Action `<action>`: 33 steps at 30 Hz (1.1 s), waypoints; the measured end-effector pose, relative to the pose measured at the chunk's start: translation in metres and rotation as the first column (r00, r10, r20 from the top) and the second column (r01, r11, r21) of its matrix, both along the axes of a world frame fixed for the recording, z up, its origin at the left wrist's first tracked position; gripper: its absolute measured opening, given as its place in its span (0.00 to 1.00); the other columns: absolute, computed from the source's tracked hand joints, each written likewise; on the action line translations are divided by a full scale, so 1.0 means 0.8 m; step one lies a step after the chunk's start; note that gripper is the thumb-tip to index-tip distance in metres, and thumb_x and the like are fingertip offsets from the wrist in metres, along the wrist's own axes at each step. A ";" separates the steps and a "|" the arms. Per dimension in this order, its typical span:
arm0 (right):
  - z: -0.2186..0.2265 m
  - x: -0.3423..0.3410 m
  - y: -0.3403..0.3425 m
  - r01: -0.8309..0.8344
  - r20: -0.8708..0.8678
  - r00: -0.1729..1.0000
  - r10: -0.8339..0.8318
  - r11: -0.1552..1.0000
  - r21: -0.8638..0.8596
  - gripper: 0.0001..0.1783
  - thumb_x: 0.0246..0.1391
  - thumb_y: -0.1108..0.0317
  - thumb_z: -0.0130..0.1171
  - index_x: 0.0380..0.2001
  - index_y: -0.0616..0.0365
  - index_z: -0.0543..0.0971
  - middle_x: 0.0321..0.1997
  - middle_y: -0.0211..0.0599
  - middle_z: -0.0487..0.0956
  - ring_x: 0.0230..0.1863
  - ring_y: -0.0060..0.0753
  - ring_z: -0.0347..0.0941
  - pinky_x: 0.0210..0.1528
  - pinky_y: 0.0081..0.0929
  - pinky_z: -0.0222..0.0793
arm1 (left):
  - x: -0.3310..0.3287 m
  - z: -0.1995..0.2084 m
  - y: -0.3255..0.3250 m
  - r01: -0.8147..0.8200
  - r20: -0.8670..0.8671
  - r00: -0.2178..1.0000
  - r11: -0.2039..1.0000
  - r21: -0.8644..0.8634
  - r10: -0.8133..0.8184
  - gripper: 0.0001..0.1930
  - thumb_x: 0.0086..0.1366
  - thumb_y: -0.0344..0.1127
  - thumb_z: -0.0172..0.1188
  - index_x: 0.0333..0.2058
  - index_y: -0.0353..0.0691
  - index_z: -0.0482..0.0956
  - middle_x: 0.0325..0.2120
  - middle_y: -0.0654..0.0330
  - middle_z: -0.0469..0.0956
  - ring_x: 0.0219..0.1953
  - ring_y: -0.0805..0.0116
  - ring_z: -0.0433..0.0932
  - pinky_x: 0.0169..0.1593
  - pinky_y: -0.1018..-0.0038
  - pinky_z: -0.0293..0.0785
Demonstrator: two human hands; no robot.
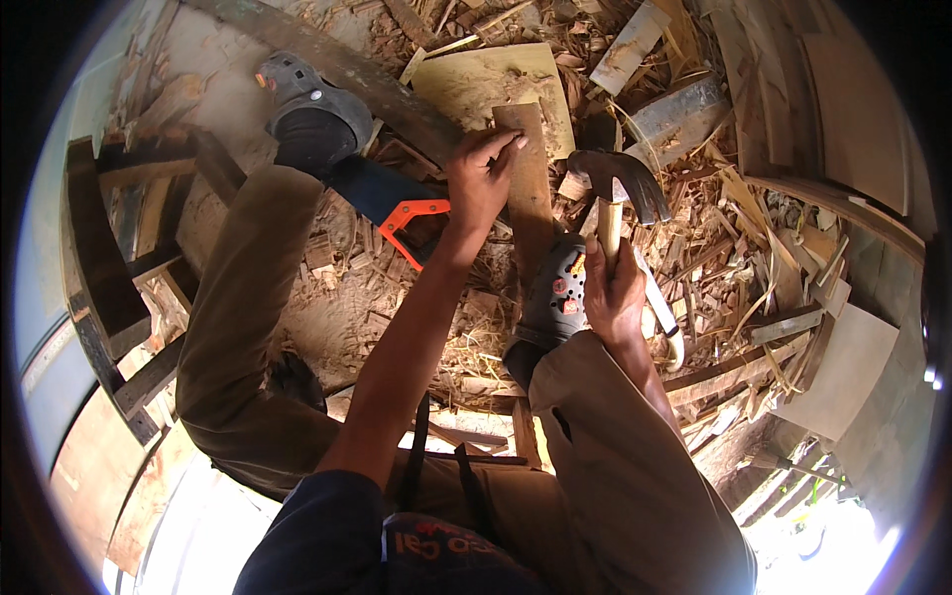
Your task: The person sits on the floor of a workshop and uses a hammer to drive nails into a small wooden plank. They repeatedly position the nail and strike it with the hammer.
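My right hand [616, 288] is wrapped round the wooden handle of a claw hammer [609, 230], close below its dark metal head. The hammer is held up to the right of a narrow wooden board [531, 203]. Over the far part of that board, my left hand [480, 180] is closed, thumb and forefinger pinched together. Whatever sits between those fingertips is too small to make out. My right foot, in a grey clog [550, 297], rests on or against the board's near part.
A handsaw with an orange handle [390, 226] lies left of my left forearm, near my other clog [322, 104]. A yellowish panel [550, 74] lies under the board's far end. Wood scraps and chips [694, 268] cover the floor. A slatted wooden frame [104, 268] stands at left.
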State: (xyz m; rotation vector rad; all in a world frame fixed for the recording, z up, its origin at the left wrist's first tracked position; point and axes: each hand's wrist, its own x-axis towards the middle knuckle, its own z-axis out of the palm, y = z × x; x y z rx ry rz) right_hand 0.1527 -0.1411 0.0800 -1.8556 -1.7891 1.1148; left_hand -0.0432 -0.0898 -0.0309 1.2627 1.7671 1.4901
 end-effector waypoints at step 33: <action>0.011 -0.024 0.026 -0.289 -0.074 0.948 0.309 0.936 0.202 0.23 0.65 0.62 0.55 0.55 0.68 0.67 0.22 0.57 0.78 0.25 0.61 0.80 0.23 0.42 0.72 | 0.000 -0.020 0.003 0.067 -0.211 0.976 0.996 0.062 -0.053 0.07 0.56 0.25 0.66 0.35 0.40 0.83 0.35 0.58 0.82 0.37 0.55 0.79 0.42 0.65 0.77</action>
